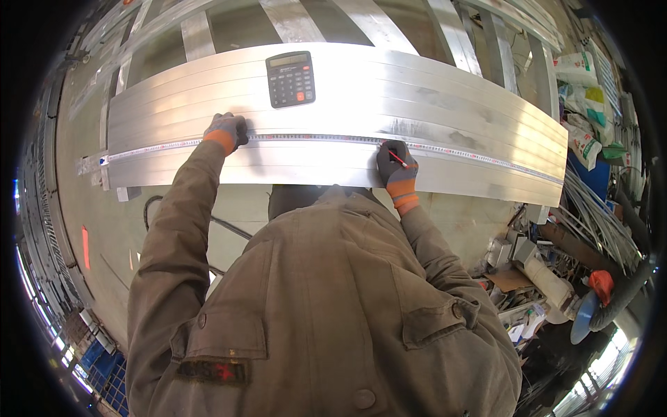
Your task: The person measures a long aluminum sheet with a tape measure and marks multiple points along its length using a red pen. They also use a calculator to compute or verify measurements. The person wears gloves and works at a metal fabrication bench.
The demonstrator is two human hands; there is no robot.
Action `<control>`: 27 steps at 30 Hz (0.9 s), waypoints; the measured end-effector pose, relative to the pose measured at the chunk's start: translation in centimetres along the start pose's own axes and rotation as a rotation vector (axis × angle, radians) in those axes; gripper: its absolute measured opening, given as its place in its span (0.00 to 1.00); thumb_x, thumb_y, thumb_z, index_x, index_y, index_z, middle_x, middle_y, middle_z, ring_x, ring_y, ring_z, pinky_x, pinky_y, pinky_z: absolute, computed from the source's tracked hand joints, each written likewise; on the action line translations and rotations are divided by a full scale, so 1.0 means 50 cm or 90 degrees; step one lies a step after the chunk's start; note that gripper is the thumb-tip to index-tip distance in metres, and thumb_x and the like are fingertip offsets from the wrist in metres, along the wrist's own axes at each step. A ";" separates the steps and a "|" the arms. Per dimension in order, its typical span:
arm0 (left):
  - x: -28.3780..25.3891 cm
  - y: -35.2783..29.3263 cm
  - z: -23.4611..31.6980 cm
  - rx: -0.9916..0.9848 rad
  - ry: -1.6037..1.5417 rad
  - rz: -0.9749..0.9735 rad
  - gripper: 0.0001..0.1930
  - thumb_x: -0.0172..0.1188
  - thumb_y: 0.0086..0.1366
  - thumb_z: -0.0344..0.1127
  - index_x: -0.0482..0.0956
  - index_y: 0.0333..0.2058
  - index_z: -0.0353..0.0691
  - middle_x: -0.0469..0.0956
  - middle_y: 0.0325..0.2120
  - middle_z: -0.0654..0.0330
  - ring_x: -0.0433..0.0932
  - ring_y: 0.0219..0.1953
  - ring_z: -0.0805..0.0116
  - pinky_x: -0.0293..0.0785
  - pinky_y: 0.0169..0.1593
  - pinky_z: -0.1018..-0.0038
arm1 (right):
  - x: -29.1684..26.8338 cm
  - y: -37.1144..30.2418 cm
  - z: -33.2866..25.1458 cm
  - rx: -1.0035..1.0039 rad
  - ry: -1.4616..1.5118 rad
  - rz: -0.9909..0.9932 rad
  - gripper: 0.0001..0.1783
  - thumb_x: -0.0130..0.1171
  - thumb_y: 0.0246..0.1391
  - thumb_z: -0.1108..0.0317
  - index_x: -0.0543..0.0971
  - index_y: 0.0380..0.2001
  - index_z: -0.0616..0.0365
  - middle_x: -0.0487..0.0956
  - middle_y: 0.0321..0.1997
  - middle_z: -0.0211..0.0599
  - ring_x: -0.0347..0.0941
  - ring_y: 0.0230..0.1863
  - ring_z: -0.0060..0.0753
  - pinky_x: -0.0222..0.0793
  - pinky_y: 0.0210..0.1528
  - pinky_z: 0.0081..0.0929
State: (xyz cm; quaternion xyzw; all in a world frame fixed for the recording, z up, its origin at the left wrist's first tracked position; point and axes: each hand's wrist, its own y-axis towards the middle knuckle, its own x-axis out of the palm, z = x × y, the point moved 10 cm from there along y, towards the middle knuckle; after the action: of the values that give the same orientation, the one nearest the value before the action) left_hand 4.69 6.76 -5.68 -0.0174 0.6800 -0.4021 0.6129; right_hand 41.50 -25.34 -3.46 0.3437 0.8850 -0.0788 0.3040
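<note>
A measuring tape (313, 137) stretches lengthwise over several flat, silvery metal bars (333, 118) laid side by side in front of me. My left hand (227, 131), in a grey glove with an orange cuff, presses on the tape with curled fingers, which partly hide it. Further right, my right hand (397, 165), gloved the same way, is closed around a thin red pencil-like marker (399, 159) at the tape's near edge. Its tip is too small to make out. Beyond the tape, a black calculator (290, 79) lies on the bars.
Metal frame beams (292, 21) run behind the bars. On the right are white bags (583, 146), a bundle of thin rods (601, 215), and a cluttered heap with a red item (601, 286). A dark cable (229, 226) crosses the floor near my left arm.
</note>
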 end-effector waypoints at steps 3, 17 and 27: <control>-0.024 -0.009 -0.036 -0.017 0.021 0.007 0.15 0.81 0.65 0.45 0.90 0.47 0.52 0.86 0.52 0.56 0.79 0.59 0.45 0.79 0.64 0.51 | 0.031 -0.001 -0.013 0.011 0.040 0.006 0.04 0.69 0.68 0.67 0.86 0.41 0.54 0.90 0.37 0.45 0.89 0.35 0.50 0.84 0.40 0.43; 0.002 0.005 -0.013 -0.001 -0.020 0.013 0.14 0.82 0.62 0.43 0.90 0.44 0.51 0.85 0.49 0.55 0.78 0.58 0.44 0.79 0.61 0.50 | -0.001 -0.003 -0.016 -0.033 0.027 0.026 0.04 0.69 0.69 0.68 0.86 0.39 0.56 0.87 0.33 0.40 0.83 0.32 0.31 0.79 0.38 0.32; 0.004 0.008 -0.013 -0.032 -0.003 -0.018 0.11 0.82 0.64 0.40 0.91 0.44 0.55 0.85 0.53 0.59 0.77 0.63 0.46 0.79 0.66 0.53 | 0.008 -0.001 -0.013 -0.029 0.021 0.015 0.03 0.70 0.69 0.70 0.86 0.38 0.56 0.87 0.29 0.39 0.82 0.30 0.29 0.79 0.38 0.31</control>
State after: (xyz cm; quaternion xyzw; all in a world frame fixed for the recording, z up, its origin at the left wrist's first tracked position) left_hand 4.26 7.26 -6.13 -0.0434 0.6879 -0.3932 0.6085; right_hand 40.93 -24.94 -3.18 0.3483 0.8873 -0.0497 0.2980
